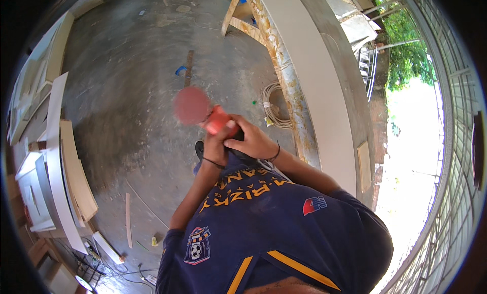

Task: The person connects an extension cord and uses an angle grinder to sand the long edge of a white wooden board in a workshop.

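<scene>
A sander with a round dull-red disc (192,106) and an orange body (217,120) is held out in front of my torso, the disc turned up toward me and slightly blurred. My left hand (217,148) is closed around the near side of the body, its thumb along the orange part. From the right, my right hand (256,140) wraps the darker rear end of the sander, with the thumb pointing left. Both hands meet around the tool, and partly hide its rear. Part of a dark shoe (200,150) shows beside my left hand.
A long pale board (324,65) rests along a stained wooden frame (291,86) at right. Beneath it, a coil of pale hose or cable (269,104) lies on the concrete floor. Pale boards (56,162) lean at left. Cords (127,273) run along the lower left, near a thin wood strip (128,220).
</scene>
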Action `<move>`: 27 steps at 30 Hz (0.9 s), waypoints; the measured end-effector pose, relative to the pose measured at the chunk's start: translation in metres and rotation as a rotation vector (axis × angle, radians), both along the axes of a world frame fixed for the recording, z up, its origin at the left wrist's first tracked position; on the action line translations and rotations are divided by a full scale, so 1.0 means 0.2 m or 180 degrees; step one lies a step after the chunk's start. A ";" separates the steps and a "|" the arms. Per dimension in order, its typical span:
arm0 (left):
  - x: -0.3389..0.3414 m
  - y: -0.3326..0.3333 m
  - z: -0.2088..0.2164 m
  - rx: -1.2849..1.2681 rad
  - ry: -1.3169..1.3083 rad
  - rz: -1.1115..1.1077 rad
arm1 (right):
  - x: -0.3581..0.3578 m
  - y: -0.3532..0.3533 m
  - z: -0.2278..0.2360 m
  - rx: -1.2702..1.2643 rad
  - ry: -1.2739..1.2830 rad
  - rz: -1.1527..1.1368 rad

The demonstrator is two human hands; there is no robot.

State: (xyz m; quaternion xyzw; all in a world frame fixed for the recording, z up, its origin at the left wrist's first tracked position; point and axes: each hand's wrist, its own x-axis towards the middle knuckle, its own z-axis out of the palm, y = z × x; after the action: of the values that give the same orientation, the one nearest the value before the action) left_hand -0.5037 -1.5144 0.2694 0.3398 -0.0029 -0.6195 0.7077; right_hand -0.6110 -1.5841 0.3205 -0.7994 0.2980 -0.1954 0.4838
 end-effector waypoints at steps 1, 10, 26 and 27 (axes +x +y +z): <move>0.08 -0.03 -0.03 0.0100 0.0303 0.0164 | 0.03 -0.07 0.00 -0.0017 0.0162 0.0154; 0.70 -0.31 -0.40 0.0798 0.0176 0.1089 | -0.32 -1.77 -0.43 -0.0727 0.1319 -0.2377; 1.24 -1.54 -0.38 0.1134 0.0088 0.0523 | -0.11 -2.53 -0.49 0.0607 0.3184 -0.3293; 1.26 -1.61 -0.39 0.1180 0.0009 0.0464 | -0.09 -2.54 -0.49 0.0577 0.3190 -0.3365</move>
State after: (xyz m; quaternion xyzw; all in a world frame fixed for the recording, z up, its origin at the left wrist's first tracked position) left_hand -0.2520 -1.8371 0.1923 0.4627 0.1368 -0.5571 0.6759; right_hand -0.6298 -2.0926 0.2215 -0.4992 0.8442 0.0117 0.1949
